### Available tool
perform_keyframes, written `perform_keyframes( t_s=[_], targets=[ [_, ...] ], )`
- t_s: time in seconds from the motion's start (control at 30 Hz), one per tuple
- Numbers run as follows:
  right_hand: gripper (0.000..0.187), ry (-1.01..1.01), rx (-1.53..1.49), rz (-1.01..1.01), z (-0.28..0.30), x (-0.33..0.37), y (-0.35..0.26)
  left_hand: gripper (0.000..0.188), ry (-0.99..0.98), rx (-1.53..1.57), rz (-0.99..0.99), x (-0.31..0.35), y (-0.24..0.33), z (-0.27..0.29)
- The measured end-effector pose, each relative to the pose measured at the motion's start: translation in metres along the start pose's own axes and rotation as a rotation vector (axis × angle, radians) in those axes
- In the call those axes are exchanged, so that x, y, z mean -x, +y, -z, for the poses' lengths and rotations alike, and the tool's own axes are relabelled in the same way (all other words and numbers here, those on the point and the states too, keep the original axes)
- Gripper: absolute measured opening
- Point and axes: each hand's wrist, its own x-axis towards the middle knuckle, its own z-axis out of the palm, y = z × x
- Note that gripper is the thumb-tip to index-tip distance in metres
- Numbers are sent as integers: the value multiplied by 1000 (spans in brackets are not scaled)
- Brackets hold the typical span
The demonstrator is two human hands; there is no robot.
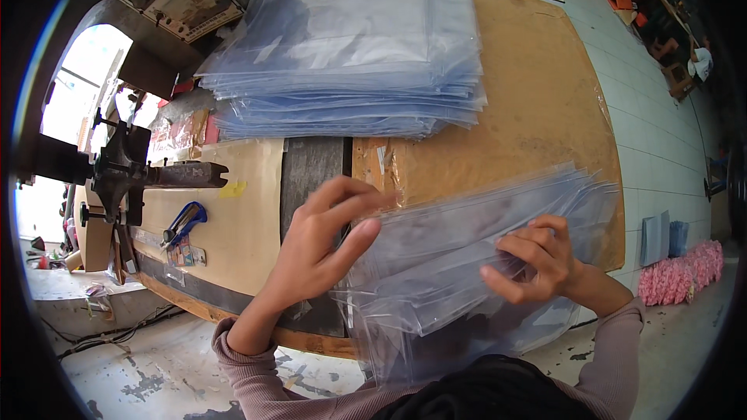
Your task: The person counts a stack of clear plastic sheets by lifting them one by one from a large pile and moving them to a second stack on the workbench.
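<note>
A loose, fanned pile of clear plastic sheets or bags (467,280) lies before me at the table's near edge and hangs over it toward my lap. Above its left side my left hand (331,237) is open, thumb and fingers apart with nothing between them; the fingertips blur slightly. On the pile's right part rests my right hand (541,260), its fingers bent and the thumb spread away from them. It touches the top plastic, and I see no sheet pinched in it. A tall stack of similar clear plastic (350,47) stands farther back.
A clamp-like black metal machine (124,175) juts in at the left. Beside it a blue-handled hand tool (184,223) lies on tan board (249,218). Brown board (537,93) covers the table's right side. On the floor at right sits a pink bundle (681,274).
</note>
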Motion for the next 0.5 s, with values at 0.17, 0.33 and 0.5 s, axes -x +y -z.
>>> perform_keyframes(
  t_s=[0.17, 0.33, 0.5],
  targets=[
    [17, -90, -16, -48, -2, 3, -3, 29, -152, -222, -43, 4, 0, 2],
    [8, -41, -46, -169, -5, -8, -5, 25, -351, -41, -177, 6, 5, 10],
    [10, -141, -46, -130, -1, -7, -3, 29, -409, -85, -269, 7, 8, 11]
  ],
)
